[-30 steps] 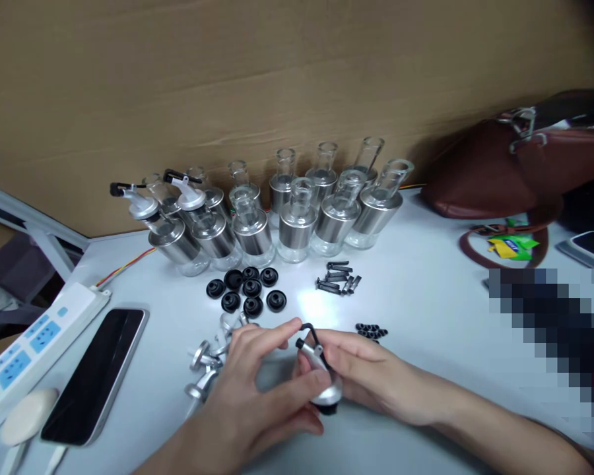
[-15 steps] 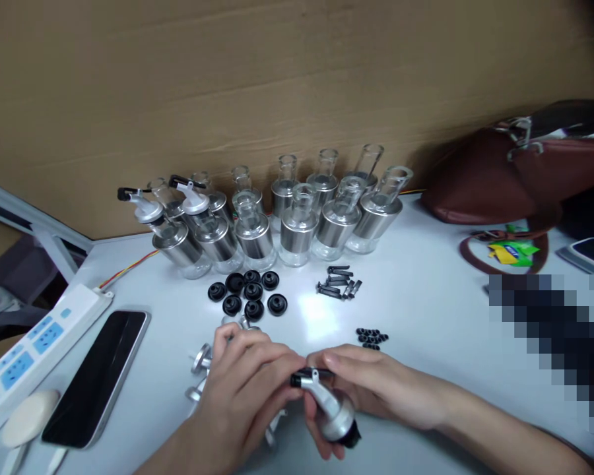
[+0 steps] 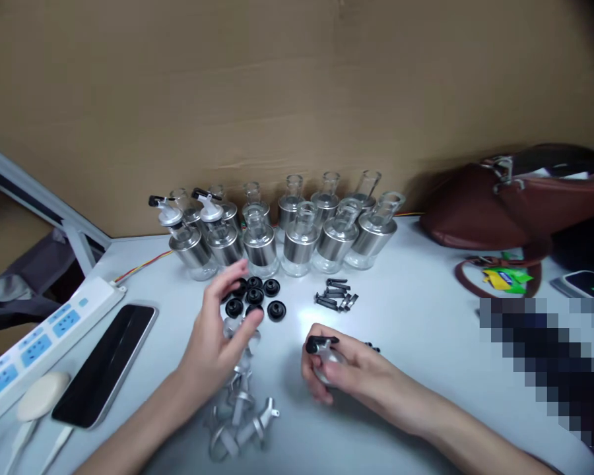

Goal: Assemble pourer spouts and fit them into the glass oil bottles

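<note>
My right hand [image 3: 346, 369] is closed around a silver pour spout [image 3: 329, 367] with a black flip cap at its top; the spout's lower end is hidden by my fingers. My left hand [image 3: 218, 323] holds nothing, thumb and fingers apart, over the near side of the black ring-shaped stoppers [image 3: 276, 311]. Below that hand lie several loose silver spouts [image 3: 264, 422] in a pile. Several black flip caps [image 3: 336, 295] form a group right of the stoppers. Small black tips [image 3: 373, 346] show partly behind my right hand.
Several glass bottles with steel bands [image 3: 299, 241] stand in two rows along the cardboard wall [image 3: 297, 86]. Two at the left carry spouts [image 3: 212, 210]. A phone [image 3: 106, 363] and power strip [image 3: 49, 343] lie left; a brown bag [image 3: 455, 211] sits right.
My left hand has let go of the spout and moved up and left toward the stoppers, opening. My right hand keeps the spout, now raised and turned more upright. The camera view has shifted.
</note>
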A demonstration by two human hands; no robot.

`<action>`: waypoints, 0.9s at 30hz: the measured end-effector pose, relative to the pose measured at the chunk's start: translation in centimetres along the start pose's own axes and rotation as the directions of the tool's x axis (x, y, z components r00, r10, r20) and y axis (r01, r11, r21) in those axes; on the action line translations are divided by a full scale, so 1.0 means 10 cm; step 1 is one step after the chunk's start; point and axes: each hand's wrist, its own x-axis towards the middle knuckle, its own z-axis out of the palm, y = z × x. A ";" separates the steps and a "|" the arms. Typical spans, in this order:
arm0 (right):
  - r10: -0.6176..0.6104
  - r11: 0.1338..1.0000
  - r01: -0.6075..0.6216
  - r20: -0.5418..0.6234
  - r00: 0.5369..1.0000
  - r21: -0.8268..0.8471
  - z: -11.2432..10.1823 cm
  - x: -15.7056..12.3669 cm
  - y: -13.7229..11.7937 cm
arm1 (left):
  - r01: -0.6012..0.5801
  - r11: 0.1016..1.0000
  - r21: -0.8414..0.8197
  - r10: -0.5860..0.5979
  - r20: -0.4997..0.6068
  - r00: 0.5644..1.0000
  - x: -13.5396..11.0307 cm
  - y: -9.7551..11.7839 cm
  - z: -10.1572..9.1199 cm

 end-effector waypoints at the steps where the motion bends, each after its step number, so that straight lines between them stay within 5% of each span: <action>1: -0.004 0.999 0.003 -0.009 1.000 -0.044 0.00 -0.01 -0.01 | 0.038 0.999 -0.001 -0.038 0.000 0.999 0.09 -0.02 0.00; 4: -0.062 0.988 0.050 -0.076 0.995 -0.148 0.03 -0.03 -0.01 | 0.056 0.998 0.036 -0.057 0.016 0.998 0.42 -0.08 0.00; 6: -0.221 0.959 0.179 -0.184 0.958 -0.221 0.06 -0.03 0.01 | 0.067 0.994 0.086 -0.069 0.018 0.997 0.64 -0.13 0.03; 10: -0.582 0.792 0.439 -0.310 0.752 -0.424 0.07 -0.03 0.04 | -0.009 0.984 0.177 0.014 -0.025 1.000 0.90 -0.19 0.12; 14: -0.781 0.600 0.435 -0.375 0.500 -0.671 0.03 -0.05 0.03 | -0.043 0.980 0.195 0.066 -0.110 0.992 0.90 -0.17 0.19; 18: -0.887 0.450 0.512 -0.298 0.354 -0.732 0.04 -0.07 -0.06 | -0.142 0.974 0.176 0.178 -0.207 0.962 0.81 -0.01 0.13; 22: -0.965 0.250 0.613 -0.144 0.219 -0.749 0.01 -0.12 -0.12 | -0.410 0.911 0.052 0.406 -0.296 0.864 0.70 0.34 -0.02; 24: -0.984 0.137 0.608 -0.038 0.172 -0.782 -0.04 -0.15 -0.11 | -0.412 0.909 -0.054 0.388 -0.248 0.888 0.63 0.53 -0.07; 27: -0.983 0.065 0.554 0.043 0.180 -0.830 -0.09 -0.15 -0.10 | -0.240 0.947 -0.215 0.240 -0.029 0.970 0.48 0.72 -0.06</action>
